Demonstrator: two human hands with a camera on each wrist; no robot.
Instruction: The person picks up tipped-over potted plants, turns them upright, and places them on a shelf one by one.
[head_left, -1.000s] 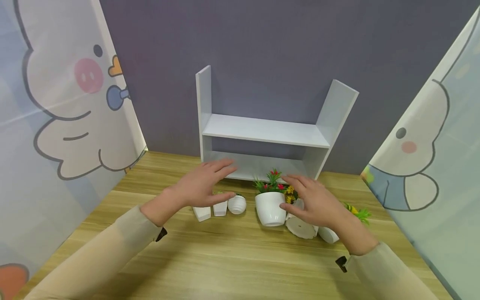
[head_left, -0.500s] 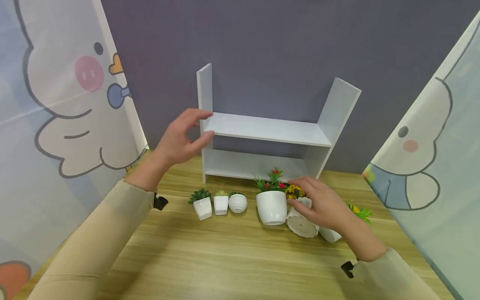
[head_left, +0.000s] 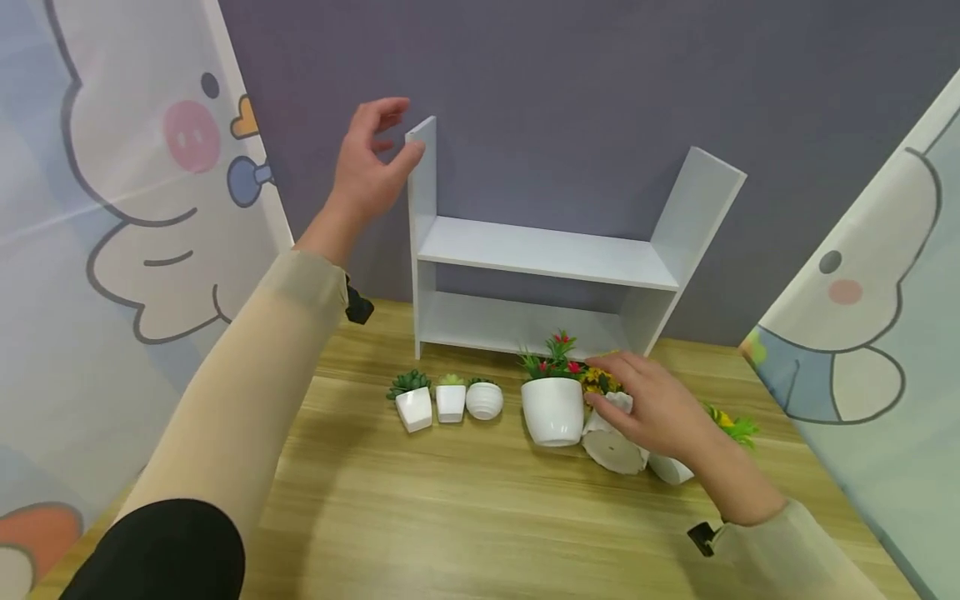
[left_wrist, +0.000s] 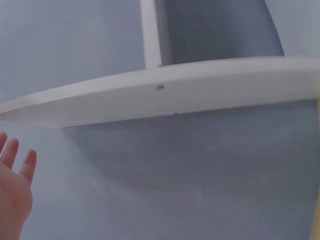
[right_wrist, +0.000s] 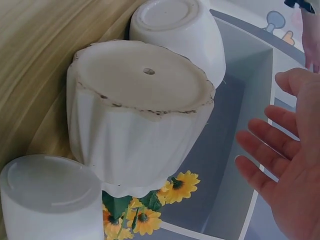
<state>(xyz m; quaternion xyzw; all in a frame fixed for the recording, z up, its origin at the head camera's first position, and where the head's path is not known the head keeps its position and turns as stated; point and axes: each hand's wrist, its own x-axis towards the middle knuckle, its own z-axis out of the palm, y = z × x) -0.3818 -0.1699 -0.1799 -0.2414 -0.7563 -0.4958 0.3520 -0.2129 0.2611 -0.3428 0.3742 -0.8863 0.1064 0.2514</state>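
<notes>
My left hand (head_left: 372,162) is raised beside the top of the left upright of a white two-tier shelf (head_left: 547,250), thumb and fingers spread apart with nothing between them. In the left wrist view that hand's fingers (left_wrist: 27,167) show at the left edge, away from the white panel (left_wrist: 195,92). Over the pots at right hovers my right hand (head_left: 656,408), holding nothing. Nearest to it are a tipped fluted pot (right_wrist: 140,110) with yellow flowers (right_wrist: 182,187) and a smooth white pot (head_left: 552,412) with red flowers. Part of the fluted pot is hidden behind the hand.
Three small white succulent pots (head_left: 414,408) stand in a row before the shelf's left half. Another white pot (head_left: 670,469) lies tipped at right, its yellow-flowered plant (head_left: 731,423) showing past my wrist. A grey wall (head_left: 562,100) backs the wooden table (head_left: 465,517).
My left hand has risen from above the small succulent pots to the top of the left upright, uncovering those pots. My right hand has barely shifted. The head view has turned slightly left.
</notes>
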